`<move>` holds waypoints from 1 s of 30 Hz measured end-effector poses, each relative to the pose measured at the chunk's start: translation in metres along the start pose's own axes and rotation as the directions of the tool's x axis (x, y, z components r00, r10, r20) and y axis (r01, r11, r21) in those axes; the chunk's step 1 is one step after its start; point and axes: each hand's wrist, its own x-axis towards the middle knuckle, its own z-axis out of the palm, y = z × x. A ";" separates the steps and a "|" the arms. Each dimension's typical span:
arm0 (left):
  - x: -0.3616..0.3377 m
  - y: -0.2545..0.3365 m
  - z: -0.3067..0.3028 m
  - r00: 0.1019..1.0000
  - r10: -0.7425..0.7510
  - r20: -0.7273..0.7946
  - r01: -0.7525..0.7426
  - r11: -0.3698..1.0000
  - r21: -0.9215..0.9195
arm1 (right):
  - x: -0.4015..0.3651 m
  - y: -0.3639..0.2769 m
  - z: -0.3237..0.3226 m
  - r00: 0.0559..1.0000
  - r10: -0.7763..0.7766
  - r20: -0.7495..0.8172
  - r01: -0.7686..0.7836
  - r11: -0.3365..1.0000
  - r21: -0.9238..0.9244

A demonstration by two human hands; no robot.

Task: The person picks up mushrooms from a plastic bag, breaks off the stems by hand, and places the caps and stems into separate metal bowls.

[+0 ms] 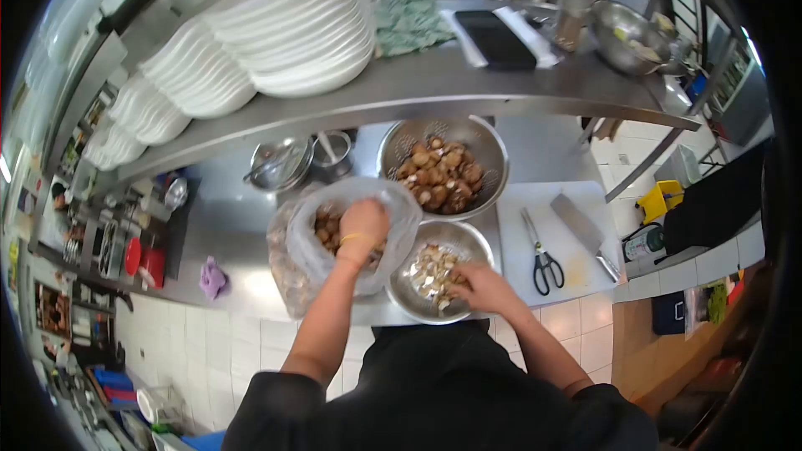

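My left hand (365,224) reaches into a clear plastic bag (401,200) of brown mushrooms (326,228). Its fingers point down among them and are mostly hidden. A thin yellow band circles that wrist. My right hand (484,287) is at the right side of a steel bowl (478,242) with pale mushroom stems (434,269) in it. The fingers of this hand are drawn together at the stems; what they hold, if anything, is too small to make out. Behind the bowl, a perforated steel colander (494,146) contains whole brown mushrooms (443,174).
Scissors (543,259) and a cleaver (581,225) lie on a white cutting board (518,200) to the right. Steel pots (332,154) stand at the back left. A purple cloth (212,277) lies left. Overhead, a shelf (401,88) carries stacked white plates (301,33).
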 end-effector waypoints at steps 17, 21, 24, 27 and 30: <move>-0.067 -0.008 0.017 0.983 0.110 0.146 0.102 0.336 -0.936 | 0.029 -0.051 -0.007 0.984 -0.076 -0.161 0.133 0.915 0.381; -0.099 0.031 0.022 0.972 0.136 0.192 0.153 0.254 -0.955 | 0.033 -0.068 -0.025 0.988 -0.121 -0.092 0.138 0.968 0.209; -0.100 0.031 0.036 0.976 0.134 0.172 0.151 0.149 -0.977 | 0.035 -0.055 -0.020 0.988 -0.136 -0.071 0.143 0.985 0.094; -0.105 0.028 0.040 0.980 0.131 0.150 0.110 0.275 -0.955 | 0.030 -0.055 -0.021 0.985 -0.166 -0.055 0.172 0.976 0.131; -0.107 0.025 0.042 0.972 0.125 0.199 0.161 0.266 -0.950 | 0.027 -0.057 -0.015 0.988 -0.129 -0.090 0.142 0.976 0.166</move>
